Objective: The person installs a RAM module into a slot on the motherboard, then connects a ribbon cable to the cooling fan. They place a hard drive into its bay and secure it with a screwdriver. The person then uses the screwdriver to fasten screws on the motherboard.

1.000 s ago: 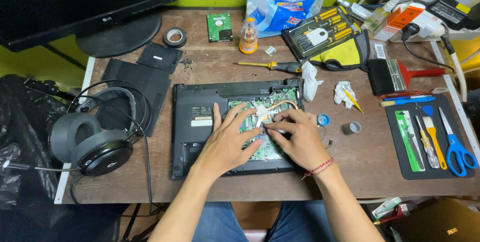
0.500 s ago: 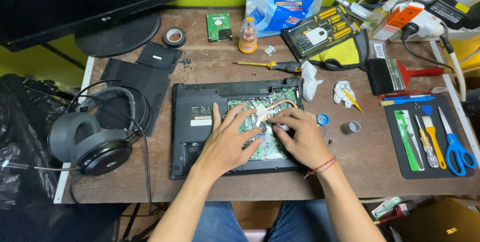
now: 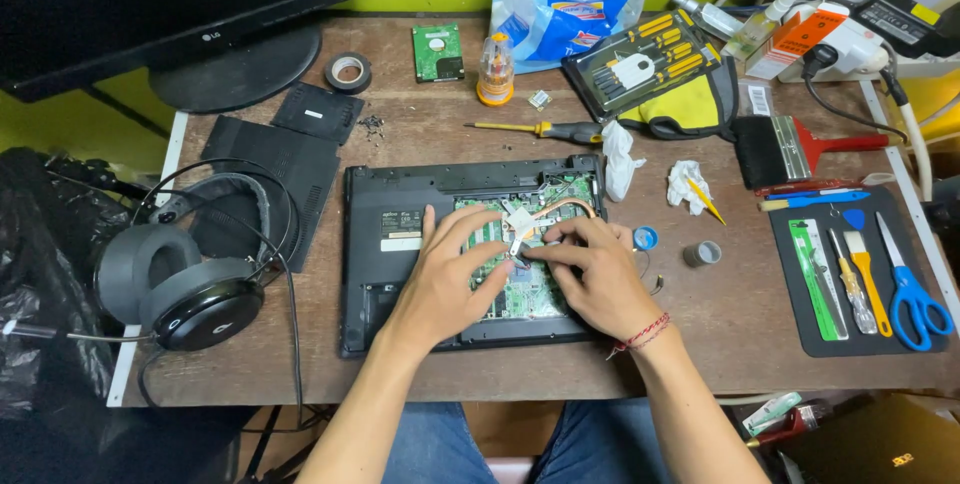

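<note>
Fingers touch opened laptop's green board, seemingly.

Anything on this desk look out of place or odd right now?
The laptop lies with its covers off and its green board bare under both hands. Loose screws sit unboxed beside the removed black panels, and crumpled tissues lie near the brush.
</note>
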